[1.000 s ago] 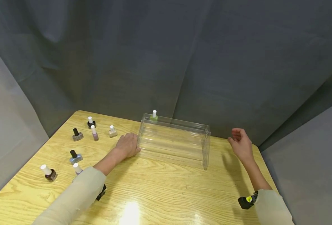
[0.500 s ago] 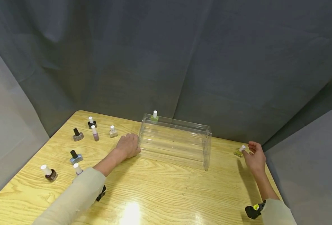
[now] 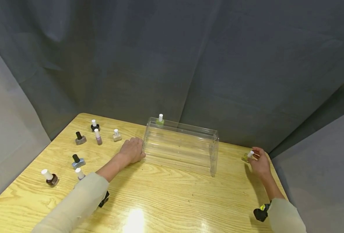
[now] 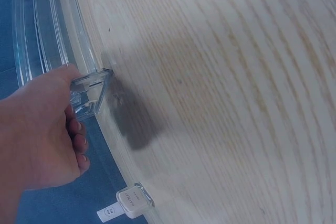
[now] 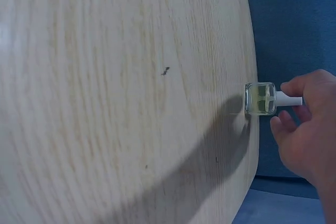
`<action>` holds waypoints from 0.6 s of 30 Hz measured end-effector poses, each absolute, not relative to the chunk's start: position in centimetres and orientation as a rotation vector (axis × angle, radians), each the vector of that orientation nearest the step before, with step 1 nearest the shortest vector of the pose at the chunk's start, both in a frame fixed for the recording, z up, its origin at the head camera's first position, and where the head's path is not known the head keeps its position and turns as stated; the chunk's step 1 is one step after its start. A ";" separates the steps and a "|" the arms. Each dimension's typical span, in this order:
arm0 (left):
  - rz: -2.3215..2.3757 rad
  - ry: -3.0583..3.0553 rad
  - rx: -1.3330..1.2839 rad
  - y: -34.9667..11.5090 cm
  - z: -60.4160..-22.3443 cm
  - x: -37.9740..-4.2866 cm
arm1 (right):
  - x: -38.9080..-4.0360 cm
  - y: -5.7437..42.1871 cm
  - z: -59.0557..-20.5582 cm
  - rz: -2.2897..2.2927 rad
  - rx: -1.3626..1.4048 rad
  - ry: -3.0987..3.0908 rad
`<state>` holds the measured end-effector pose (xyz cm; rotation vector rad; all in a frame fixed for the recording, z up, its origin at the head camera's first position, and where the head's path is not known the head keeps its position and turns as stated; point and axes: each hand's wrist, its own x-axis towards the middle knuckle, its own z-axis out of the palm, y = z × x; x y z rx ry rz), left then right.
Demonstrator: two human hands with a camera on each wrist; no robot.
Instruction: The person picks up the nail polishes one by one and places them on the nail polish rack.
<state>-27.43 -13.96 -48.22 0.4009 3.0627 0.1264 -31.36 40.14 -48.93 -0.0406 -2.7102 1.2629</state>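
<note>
My left hand (image 3: 132,150) grips the left end of a clear plastic display rack (image 3: 179,130), its fingers curled at the end panel (image 4: 86,87) in the left wrist view. A green nail polish bottle (image 3: 160,122) with a white cap stands on the rack's top tier, at the left. At the table's far right, my right hand (image 3: 260,164) is around the white cap (image 5: 289,99) of a yellow-green nail polish bottle (image 5: 261,99). That bottle stands upright on the table. In the right wrist view, the thumb and fingers lie either side of the cap, with a gap showing.
Several nail polish bottles stand on the left of the wooden table (image 3: 172,200), among them a dark one (image 3: 52,180), a light blue one (image 3: 78,163) and a whitish one (image 3: 117,137). My left sleeve partly covers a purple one (image 3: 80,174). A grey curtain (image 3: 172,64) hangs behind.
My right hand has moved right and down to the yellow-green bottle, then slightly left around its cap. The left hand has stayed on the rack.
</note>
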 end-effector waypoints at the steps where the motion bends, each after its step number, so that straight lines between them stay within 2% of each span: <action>1: 0.126 3.063 0.401 -14.0 -48.2 -27.4 | -31.4 40.2 -49.0 1.246 -0.031 -2.714; 18: 0.098 3.049 0.401 -13.9 -48.0 -27.4 | -32.0 40.0 -50.4 1.083 -0.044 -2.734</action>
